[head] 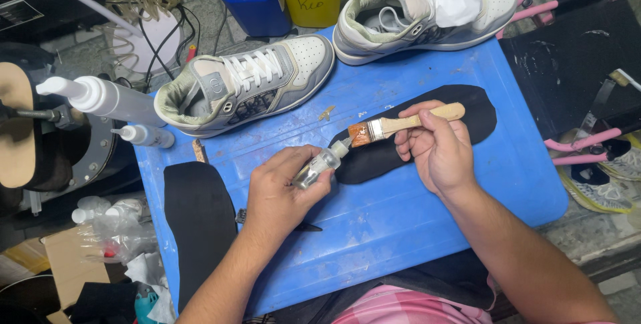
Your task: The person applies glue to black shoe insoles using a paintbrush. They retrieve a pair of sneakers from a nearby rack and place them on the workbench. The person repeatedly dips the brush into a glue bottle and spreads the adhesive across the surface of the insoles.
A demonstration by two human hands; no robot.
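Paintbrush (394,125) bristles are meeting the nozzle of a small clear bottle (319,166) over the black insole (427,130) lying aslant on the blue surface (414,217). Right hand (437,150) is gripping the brush handle, its long axis pointing left toward the left hand (280,194), which is clamping the bottle.

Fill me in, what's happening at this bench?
A person's left hand tips a small clear bottle against the bristles of a wooden brush held in the right hand, above a black insole on a blue tabletop. Two grey-and-white sneakers sit behind; another insole lies left.
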